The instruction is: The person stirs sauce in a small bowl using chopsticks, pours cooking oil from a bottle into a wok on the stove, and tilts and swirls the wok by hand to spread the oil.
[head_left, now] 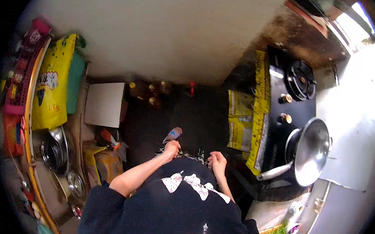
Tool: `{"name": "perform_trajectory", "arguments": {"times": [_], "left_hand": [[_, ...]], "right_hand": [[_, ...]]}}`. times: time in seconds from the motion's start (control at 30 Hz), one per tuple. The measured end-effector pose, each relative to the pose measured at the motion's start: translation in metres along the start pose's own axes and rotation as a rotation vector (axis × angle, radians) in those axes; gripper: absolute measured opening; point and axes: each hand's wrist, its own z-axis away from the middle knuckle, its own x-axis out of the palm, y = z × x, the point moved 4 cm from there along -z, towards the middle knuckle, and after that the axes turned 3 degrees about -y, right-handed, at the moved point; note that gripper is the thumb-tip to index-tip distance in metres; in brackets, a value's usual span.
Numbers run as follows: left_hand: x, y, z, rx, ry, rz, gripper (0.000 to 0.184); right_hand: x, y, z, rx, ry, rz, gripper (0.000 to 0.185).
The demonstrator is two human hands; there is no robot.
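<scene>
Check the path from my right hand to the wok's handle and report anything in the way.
Nothing visible stands between the right hand and the wok's handle, whose end lies near the yellow strip edging the stove. The dark area below that gap is too dim to read.

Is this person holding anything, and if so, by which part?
No held object is visible in the left hand or right hand; whether either pinches the patterned trousers cannot be told.

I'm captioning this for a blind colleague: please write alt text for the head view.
A person's left hand and right hand are curled near the hem of a dark T-shirt. To the right, a metal wok rests on a black gas stove; at left is a yellow printed bag.
</scene>
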Motion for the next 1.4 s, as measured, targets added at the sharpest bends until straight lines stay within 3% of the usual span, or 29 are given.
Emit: {"name": "perform_trajectory", "arguments": {"times": [0.07, 0.17, 0.3, 0.4, 0.47, 0.67, 0.8, 0.97, 1.13, 1.17, 1.2, 1.3, 1.37, 1.4], "left_hand": [[-0.032, 0.009, -0.019, 0.026, -0.100, -0.008, 0.013], [-0.069, 0.026, -0.046, -0.098, -0.054, -0.051, 0.006], [-0.112, 0.053, -0.110, -0.215, -0.030, -0.020, 0.020], [-0.133, 0.071, -0.188, -0.174, 0.046, 0.069, 0.022], [-0.151, 0.072, -0.257, -0.100, 0.077, 0.087, 0.026], [-0.185, 0.090, -0.443, -0.018, 0.155, 0.224, 0.056], [-0.195, 0.100, -0.512, 0.052, 0.200, 0.308, 0.072], [-0.213, 0.078, -0.592, -0.015, 0.158, 0.376, 0.062], [-0.207, 0.064, -0.612, 0.140, 0.238, -0.081, 0.041], [-0.190, 0.064, -0.597, 0.196, 0.325, -0.003, 0.038], [-0.179, 0.071, -0.569, 0.189, 0.318, -0.012, 0.038], [-0.141, 0.126, -0.463, 0.632, 0.107, -0.714, 0.035], [-0.114, 0.141, -0.390, 0.618, -0.049, -0.734, 0.033], [-0.092, 0.159, -0.339, 0.713, -0.072, -0.711, 0.031]], "right_hand": [[0.030, 0.008, -0.013, 0.095, 0.002, 0.053, 0.013], [0.076, 0.022, -0.025, 0.215, -0.075, -0.074, 0.016], [0.117, 0.056, -0.032, 0.562, -0.098, -0.438, 0.015], [0.137, 0.085, -0.034, 0.643, -0.231, -0.689, 0.026], [0.144, 0.090, -0.042, 0.719, -0.241, -0.661, 0.028], [0.140, 0.125, -0.099, 0.743, -0.130, -0.699, 0.026], [0.118, 0.135, -0.139, 0.729, -0.007, -0.649, 0.025], [0.096, 0.170, -0.170, 0.707, 0.067, -0.611, 0.023], [0.097, 0.180, -0.166, 0.765, 0.088, -0.538, 0.020], [0.100, 0.179, -0.162, 0.769, 0.097, -0.545, 0.020], [0.103, 0.177, -0.161, 0.734, 0.079, -0.461, 0.019], [0.113, 0.166, -0.171, 0.519, 0.007, -0.225, 0.016], [0.129, 0.104, -0.196, 0.368, 0.044, -0.192, 0.014], [0.132, 0.090, -0.209, 0.242, 0.049, -0.083, 0.016]]}}
